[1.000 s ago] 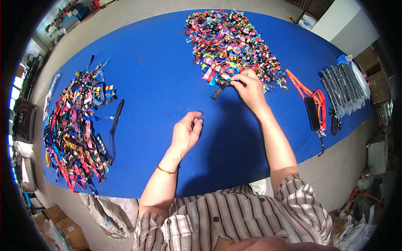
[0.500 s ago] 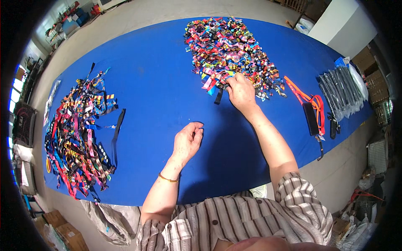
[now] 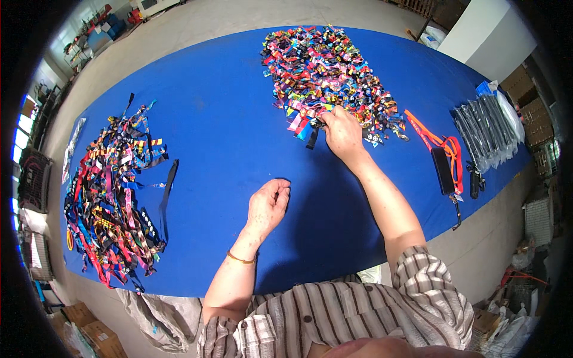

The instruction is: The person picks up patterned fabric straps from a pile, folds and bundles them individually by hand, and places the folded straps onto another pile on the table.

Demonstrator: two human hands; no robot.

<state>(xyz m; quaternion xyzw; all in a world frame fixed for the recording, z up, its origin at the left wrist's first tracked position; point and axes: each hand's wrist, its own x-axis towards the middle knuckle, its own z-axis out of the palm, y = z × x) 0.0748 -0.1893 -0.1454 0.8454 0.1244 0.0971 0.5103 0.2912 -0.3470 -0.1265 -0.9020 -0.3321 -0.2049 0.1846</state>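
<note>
My right hand point(image 3: 343, 131) is at the near edge of a dense pile of short, multicoloured folded fabric straps point(image 3: 322, 71). Its fingers and thumb are pinched on a strap there; the fingertips partly hide which one. A black strap end point(image 3: 312, 138) sticks out of the pile just left of these fingers. Nearer to me, my left hand point(image 3: 268, 204) rests over the blue cloth with its fingers curled in and the thumb against them; nothing shows in it. At the left lies a looser heap of long patterned straps point(image 3: 113, 203), with a black strap point(image 3: 169, 185) lying apart beside it.
A blue cloth point(image 3: 209, 107) covers the table. On the right lie an orange lanyard point(image 3: 456, 158) with a black flat piece point(image 3: 442, 170) and a stack of dark items in clear plastic point(image 3: 486, 131). Cardboard boxes point(image 3: 95, 334) stand on the floor at the lower left.
My right hand has shifted very slightly left and down at the pile's edge, its fingers still closed there. My left hand's fingers have drawn in a little more.
</note>
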